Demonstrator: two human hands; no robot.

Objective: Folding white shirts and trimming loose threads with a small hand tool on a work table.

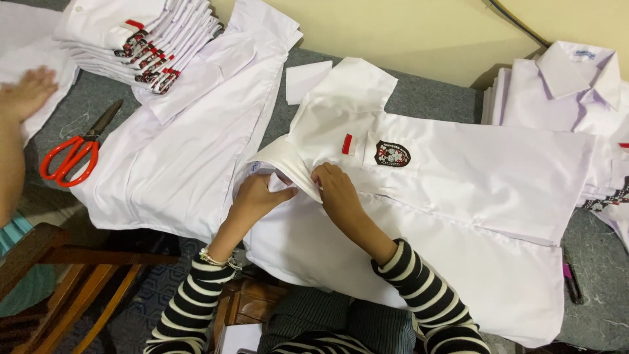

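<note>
Hands at collar of white shirt point(458, 196), spread flat on grey felt-like table point(432, 98).
Left hand point(259, 196) and right hand point(337, 190) both pinching stiff folded collar point(288, 164), fingers closed on smooth cotton. Embroidered shield badge point(392, 154) and small red tab on chest. Orange-handled scissors point(72, 157) near left edge; folded shirt stack point(144, 39) at far left corner. Another person's hand point(26, 92) pressing cloth there.

Grey counter point(426, 98) carries white shirts point(458, 196) under the fingers point(321, 176), folded stacks point(141, 39) beyond, red scissors point(71, 159) far left.
</note>
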